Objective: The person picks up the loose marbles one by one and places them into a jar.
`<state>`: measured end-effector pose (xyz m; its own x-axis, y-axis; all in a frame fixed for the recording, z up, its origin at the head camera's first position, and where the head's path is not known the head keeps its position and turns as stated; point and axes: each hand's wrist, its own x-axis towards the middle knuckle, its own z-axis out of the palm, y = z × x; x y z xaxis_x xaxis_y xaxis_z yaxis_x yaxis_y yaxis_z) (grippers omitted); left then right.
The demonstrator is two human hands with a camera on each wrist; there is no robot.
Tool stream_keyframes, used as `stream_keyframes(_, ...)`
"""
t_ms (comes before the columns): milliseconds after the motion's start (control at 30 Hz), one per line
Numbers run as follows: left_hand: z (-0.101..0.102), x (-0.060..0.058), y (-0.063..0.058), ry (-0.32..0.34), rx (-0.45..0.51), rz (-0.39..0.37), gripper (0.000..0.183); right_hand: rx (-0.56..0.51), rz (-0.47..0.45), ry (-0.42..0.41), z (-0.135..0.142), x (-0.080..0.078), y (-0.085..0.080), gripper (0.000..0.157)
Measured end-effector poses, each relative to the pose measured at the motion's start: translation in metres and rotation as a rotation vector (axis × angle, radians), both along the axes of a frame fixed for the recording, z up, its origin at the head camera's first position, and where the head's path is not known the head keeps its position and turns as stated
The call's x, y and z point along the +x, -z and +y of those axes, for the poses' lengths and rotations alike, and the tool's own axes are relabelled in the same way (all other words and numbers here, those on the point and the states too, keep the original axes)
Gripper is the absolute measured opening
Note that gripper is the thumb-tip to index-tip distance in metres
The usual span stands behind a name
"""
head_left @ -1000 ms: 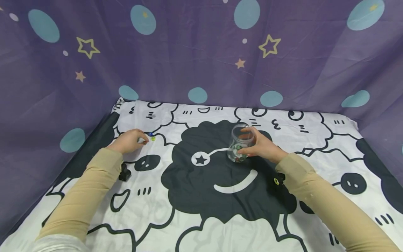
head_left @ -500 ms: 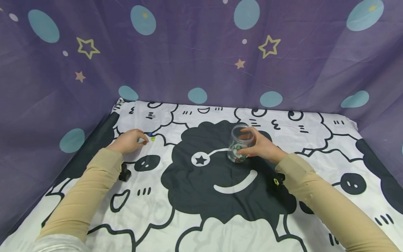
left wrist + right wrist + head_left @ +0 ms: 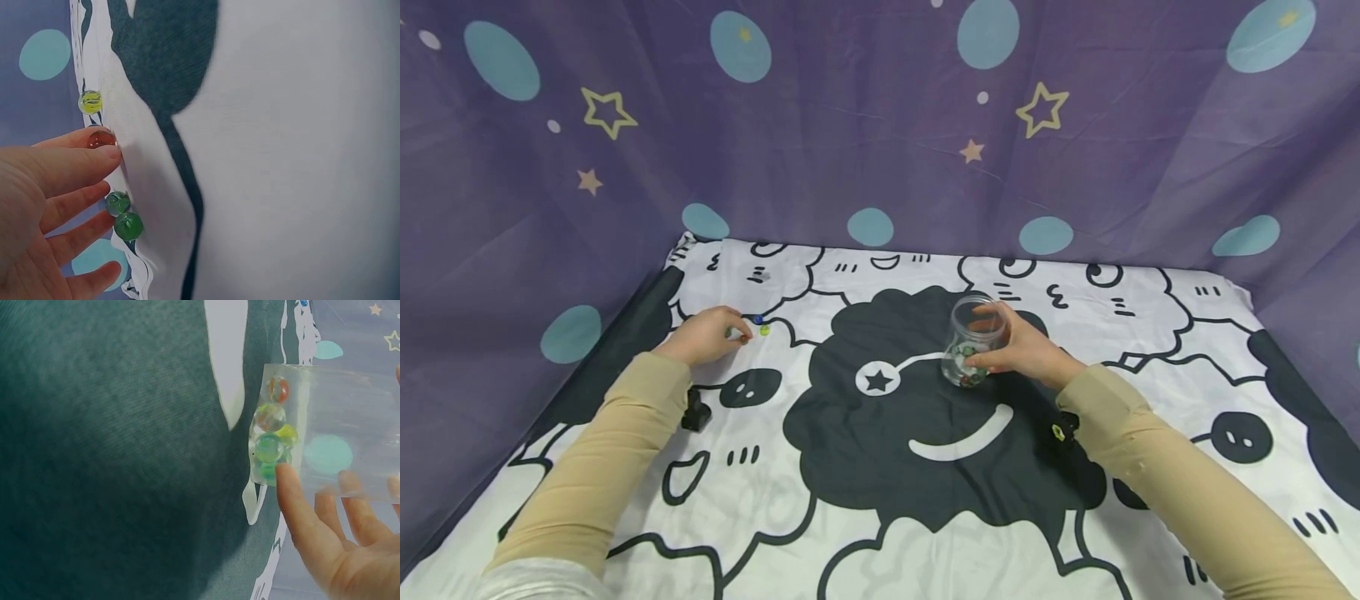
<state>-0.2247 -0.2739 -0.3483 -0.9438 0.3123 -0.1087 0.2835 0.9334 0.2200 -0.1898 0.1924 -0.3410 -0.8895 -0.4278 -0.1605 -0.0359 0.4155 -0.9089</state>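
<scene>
In the left wrist view, my left hand pinches an amber marble between thumb and forefinger, low over the cloth. Two green marbles lie beside its other fingers. Just past the fingertips are a blue marble and a yellow marble. My right hand grips a clear jar from its right side, thumb low on the wall and fingers behind. The jar stands upright with its mouth uncovered. Several marbles, some green, yellow and orange-red, lie at its bottom.
A white cloth printed with black cartoon shapes covers the table. Behind it hangs a purple curtain with stars and blue ovals. A small black device sits at the left wrist, another at the right.
</scene>
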Motion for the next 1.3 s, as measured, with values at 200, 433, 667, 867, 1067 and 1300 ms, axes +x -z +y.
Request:
stream_keyframes(200,-0.001,0.002,-0.001,-0.008,0.013,-0.004,0.013,-0.004,0.0,-0.007,0.0,0.0,0.0,0.082)
stream_keyframes(433,-0.002,0.003,-0.004,-0.029,0.019,0.008,0.014,0.004,0.005,-0.004,0.001,0.0,0.0,0.081)
stream_keyframes(667,-0.001,0.006,-0.01,-0.047,0.013,0.011,0.018,0.005,0.006,-0.005,0.001,0.0,0.0,0.081)
stream_keyframes(867,0.002,0.01,-0.015,-0.053,0.008,0.022,0.019,0.013,0.011,-0.004,0.0,-0.001,-0.001,0.081)
stream_keyframes(1067,0.007,0.013,-0.022,-0.034,0.011,0.054,0.018,0.005,0.006,0.003,0.0,-0.002,-0.003,0.081)
stream_keyframes(1300,0.016,0.021,-0.027,-0.009,0.012,0.065,0.017,0.026,0.007,-0.01,0.001,0.001,-0.001,0.083)
